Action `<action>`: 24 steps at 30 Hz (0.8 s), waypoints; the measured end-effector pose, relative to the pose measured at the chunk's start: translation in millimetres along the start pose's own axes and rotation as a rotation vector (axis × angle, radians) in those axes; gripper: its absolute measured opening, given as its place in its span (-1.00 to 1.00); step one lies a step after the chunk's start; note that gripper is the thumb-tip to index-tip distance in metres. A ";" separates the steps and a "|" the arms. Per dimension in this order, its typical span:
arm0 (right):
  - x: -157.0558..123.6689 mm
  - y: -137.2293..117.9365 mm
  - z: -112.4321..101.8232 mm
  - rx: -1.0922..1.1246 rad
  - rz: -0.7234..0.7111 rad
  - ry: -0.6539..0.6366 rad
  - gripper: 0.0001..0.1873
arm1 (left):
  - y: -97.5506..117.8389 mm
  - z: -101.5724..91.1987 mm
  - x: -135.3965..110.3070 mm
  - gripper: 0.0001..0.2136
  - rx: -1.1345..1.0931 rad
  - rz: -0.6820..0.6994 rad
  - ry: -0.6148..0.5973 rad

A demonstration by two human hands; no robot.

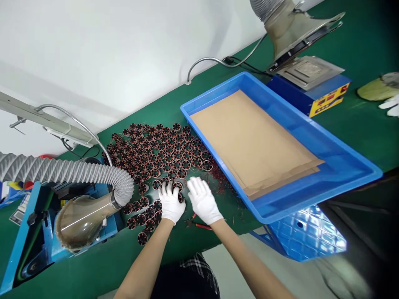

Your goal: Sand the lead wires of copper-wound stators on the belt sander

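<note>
Several small round copper-wound coils lie packed together on the green table. Both my hands wear white gloves. My left hand rests palm down on the near coils, fingers spread over them. My right hand lies flat on the bare green surface just right of the coils, fingers stretched towards them. Neither hand grips anything that I can see. Red-handled cutters lie under my right wrist.
A blue tray lined with brown paper stands to the right, overhanging the table edge. A ribbed extraction hose with a funnel hood sits left. A blue machine under another hood is at the back right. A gloved hand shows far right.
</note>
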State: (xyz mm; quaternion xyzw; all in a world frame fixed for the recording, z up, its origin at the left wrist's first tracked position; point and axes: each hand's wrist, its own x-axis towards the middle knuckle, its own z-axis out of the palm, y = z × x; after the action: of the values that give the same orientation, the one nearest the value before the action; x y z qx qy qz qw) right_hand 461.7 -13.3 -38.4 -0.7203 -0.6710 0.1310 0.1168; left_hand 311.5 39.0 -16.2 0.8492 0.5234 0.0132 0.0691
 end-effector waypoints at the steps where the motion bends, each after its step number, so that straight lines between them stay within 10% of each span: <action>1: -0.8 -6.6 1.9 0.006 -0.045 -0.022 -0.51 | -1.3 -0.7 -3.0 -0.62 0.003 -0.014 0.006; 6: 0.9 -3.2 -0.5 -0.035 0.073 -0.027 -0.48 | -19.6 -6.7 -25.0 -0.76 0.027 -0.068 0.031; 15: 67.8 10.8 -65.7 -0.076 0.316 0.040 -0.56 | -34.5 -18.2 -60.2 -0.78 0.061 -0.223 0.128; 19: 110.0 14.3 -70.1 -0.124 0.505 -0.013 -0.59 | -16.3 -28.6 -19.3 -0.65 0.036 -0.141 0.125; 24: 131.9 13.9 -62.7 -0.175 0.599 -0.086 -0.70 | 15.1 -23.5 88.5 -0.48 -0.009 0.014 0.077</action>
State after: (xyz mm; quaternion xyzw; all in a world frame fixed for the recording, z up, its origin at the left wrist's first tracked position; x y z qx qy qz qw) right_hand 505.0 117.7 11.4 -0.8870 -0.4422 0.1317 -0.0176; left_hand 362.6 113.6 4.6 0.8512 0.5198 0.0488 0.0528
